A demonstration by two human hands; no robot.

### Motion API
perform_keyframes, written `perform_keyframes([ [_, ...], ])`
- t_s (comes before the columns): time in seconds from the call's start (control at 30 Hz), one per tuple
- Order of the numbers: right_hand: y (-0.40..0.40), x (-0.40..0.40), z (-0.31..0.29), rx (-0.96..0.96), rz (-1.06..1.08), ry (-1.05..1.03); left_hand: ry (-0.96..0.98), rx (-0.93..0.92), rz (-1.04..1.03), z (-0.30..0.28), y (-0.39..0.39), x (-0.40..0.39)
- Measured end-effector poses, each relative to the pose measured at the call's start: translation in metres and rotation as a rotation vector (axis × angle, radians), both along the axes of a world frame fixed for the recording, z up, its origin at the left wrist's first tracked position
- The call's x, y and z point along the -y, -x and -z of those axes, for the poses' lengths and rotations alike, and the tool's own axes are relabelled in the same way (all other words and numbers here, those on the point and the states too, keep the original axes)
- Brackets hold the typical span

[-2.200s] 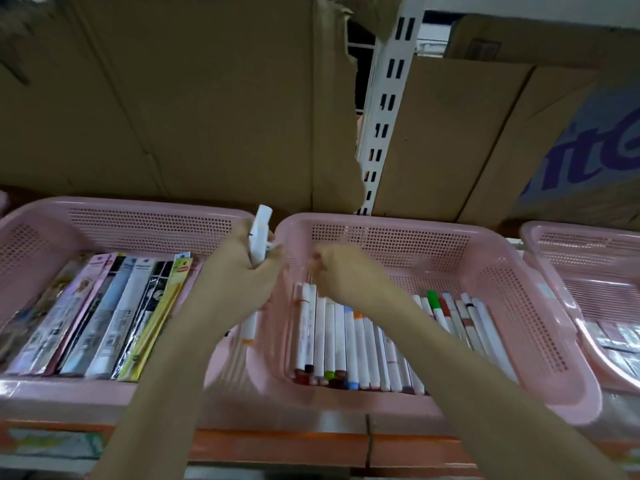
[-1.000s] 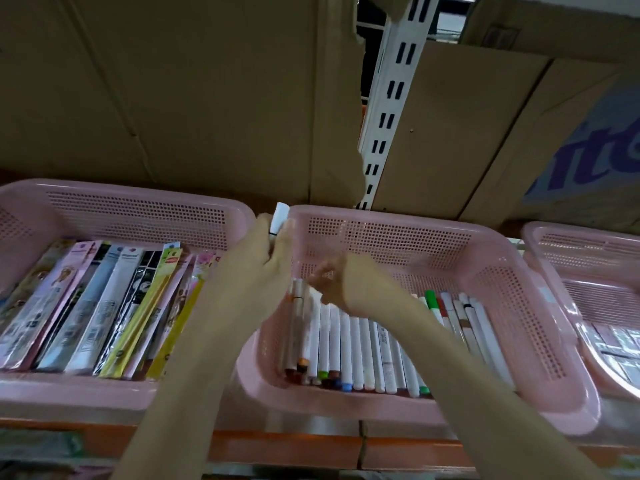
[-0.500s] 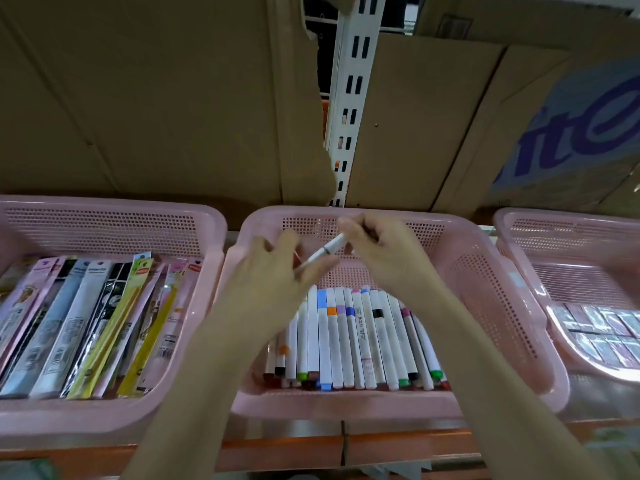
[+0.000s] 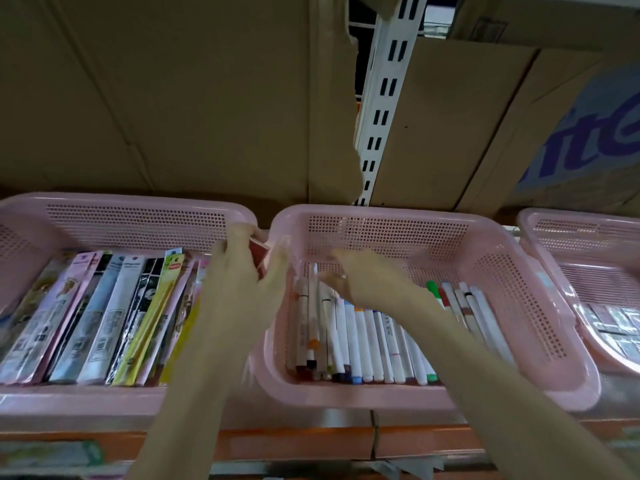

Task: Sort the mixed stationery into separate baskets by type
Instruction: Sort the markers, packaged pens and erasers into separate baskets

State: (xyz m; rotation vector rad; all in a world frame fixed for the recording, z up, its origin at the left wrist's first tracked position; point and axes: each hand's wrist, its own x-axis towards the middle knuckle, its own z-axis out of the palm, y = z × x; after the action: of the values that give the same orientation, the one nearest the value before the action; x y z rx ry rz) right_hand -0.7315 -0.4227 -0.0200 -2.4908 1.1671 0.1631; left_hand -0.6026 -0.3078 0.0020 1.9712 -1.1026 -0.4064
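Three pink mesh baskets stand side by side on a shelf. The middle basket (image 4: 519, 282) holds a row of white markers (image 4: 367, 337) with coloured ends. Flat stationery packets (image 4: 104, 317) stand on edge in the left basket (image 4: 138, 220). My left hand (image 4: 242, 282) hovers over the gap between these two baskets and pinches a small dark red item (image 4: 259, 258) between thumb and fingers. My right hand (image 4: 360, 282) reaches left over the markers with its fingers loosely spread near a raised white marker end (image 4: 314, 271); motion blur hides any contact.
A third pink basket (image 4: 588, 230) at the right edge holds clear-wrapped items (image 4: 616, 327). Cardboard boxes (image 4: 173, 98) and a white slotted shelf upright (image 4: 381, 98) stand right behind the baskets. An orange shelf edge (image 4: 294, 445) runs below.
Both hands held a white marker over the middle basket half a second ago. Now my right hand is lower over the markers and my left hand has shifted left, holding a dark red item.
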Motion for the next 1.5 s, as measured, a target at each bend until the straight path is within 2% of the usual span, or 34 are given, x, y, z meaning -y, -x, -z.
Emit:
perform_keyframes([
  [0.27,-0.013,0.007,-0.001,-0.02,-0.058,-0.214,0.044,-0.009,0.056,0.002,0.01,0.005],
  [0.4,0.018,0.011,-0.005,0.052,0.036,-0.028,0.043,-0.051,0.102,-0.003,0.032,0.016],
  [0.6,0.134,0.024,-0.026,0.512,0.377,0.002,0.075,-0.163,0.146,-0.011,0.101,0.047],
  [0.67,0.182,0.032,-0.033,0.579,0.435,0.08,0.099,-0.197,0.199,-0.011,0.135,0.062],
  [0.77,0.255,0.049,-0.038,0.639,0.511,0.109,0.138,-0.155,0.245,-0.014,0.199,0.085],
  [0.9,0.34,0.074,-0.034,0.575,0.573,0.15,0.124,-0.138,0.355,-0.018,0.289,0.116],
  [1.1,0.439,0.107,-0.027,0.436,0.571,0.201,-0.083,-0.145,0.474,-0.016,0.375,0.145],
  [1.2,0.481,0.125,-0.029,0.419,0.59,0.219,-0.156,-0.104,0.441,-0.012,0.389,0.157],
  [1.3,0.502,0.144,-0.025,0.414,0.601,0.205,-0.238,0.032,0.43,-0.007,0.395,0.174],
  [1.4,0.495,0.159,-0.022,0.423,0.509,0.165,-0.285,0.176,0.456,-0.003,0.397,0.199],
  [1.5,0.476,0.167,-0.022,0.377,0.405,0.14,-0.34,0.401,0.504,0.004,0.387,0.223],
])
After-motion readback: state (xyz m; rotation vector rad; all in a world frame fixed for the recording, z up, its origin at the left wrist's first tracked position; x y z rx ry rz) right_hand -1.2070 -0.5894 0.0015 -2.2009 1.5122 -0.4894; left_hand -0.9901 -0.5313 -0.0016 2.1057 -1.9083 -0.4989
